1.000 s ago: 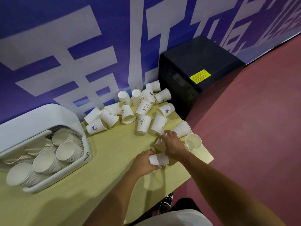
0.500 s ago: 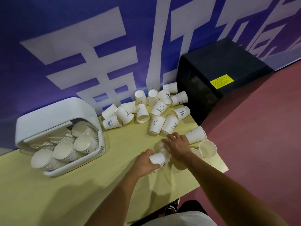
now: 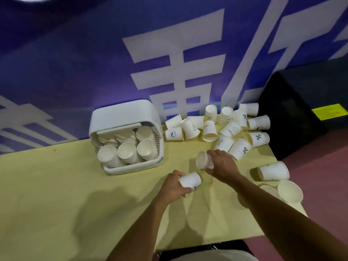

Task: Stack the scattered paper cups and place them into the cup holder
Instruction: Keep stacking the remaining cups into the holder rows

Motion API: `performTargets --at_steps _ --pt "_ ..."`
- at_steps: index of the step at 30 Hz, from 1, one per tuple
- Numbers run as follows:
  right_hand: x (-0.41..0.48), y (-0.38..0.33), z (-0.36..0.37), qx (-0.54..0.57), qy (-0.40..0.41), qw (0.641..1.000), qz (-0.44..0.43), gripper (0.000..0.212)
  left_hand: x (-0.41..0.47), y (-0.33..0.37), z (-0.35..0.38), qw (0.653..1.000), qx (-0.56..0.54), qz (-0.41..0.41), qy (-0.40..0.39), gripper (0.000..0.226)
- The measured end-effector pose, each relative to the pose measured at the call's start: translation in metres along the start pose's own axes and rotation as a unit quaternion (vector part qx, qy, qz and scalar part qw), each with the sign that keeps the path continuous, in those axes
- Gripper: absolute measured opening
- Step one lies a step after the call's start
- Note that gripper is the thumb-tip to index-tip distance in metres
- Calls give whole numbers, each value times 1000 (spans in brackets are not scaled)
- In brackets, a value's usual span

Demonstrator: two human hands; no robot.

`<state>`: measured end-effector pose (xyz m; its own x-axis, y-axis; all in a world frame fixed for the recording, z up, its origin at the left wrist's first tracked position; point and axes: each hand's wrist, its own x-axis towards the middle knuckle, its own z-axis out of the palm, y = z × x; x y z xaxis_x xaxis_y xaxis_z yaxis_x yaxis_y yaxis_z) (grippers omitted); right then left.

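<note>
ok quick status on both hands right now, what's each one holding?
Left hand: closed on one paper cup, lying sideways.
Right hand: closed on another paper cup, open mouth facing left toward the cup holder.

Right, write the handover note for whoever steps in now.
Left hand: holds one cup on its side.
Right hand: holds another cup, mouth facing left, not yet nested.
Holder: on the table, already has cup stacks.
Left: nest the two held cups, then gather the loose pile by the wall and the cups near the right edge, and load them.
</note>
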<state>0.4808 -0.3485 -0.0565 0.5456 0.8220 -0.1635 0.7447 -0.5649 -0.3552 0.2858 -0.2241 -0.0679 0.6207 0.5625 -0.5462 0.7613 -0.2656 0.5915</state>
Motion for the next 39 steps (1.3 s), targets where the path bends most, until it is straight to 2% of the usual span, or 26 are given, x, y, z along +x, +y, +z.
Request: performTargets --at_steps 3,6,11,18,23,31,39 --pt "11 -33 2 130 22 991 -9 64 -10 -20 -25 999 -17 -31 38 71" --pt "22 -75 -5 255 22 967 -14 62 -17 -42 -46 994 -57 -65 70 72" --pt "44 -140 -15 336 46 939 -53 63 -29 -62 -75 988 -86 -77 102 70" --pt "63 -200 -17 368 61 926 -66 64 -44 -82 -100 985 -77 -82 128 72" --pt "68 -218 -5 359 43 930 -69 69 -54 -98 -114 981 -92 -96 144 69" --pt "73 -220 17 293 50 953 -63 63 -58 -118 -129 971 -155 -105 150 59" --pt "58 -207 24 252 59 965 -31 68 -59 -112 -130 972 -138 -102 160 68"
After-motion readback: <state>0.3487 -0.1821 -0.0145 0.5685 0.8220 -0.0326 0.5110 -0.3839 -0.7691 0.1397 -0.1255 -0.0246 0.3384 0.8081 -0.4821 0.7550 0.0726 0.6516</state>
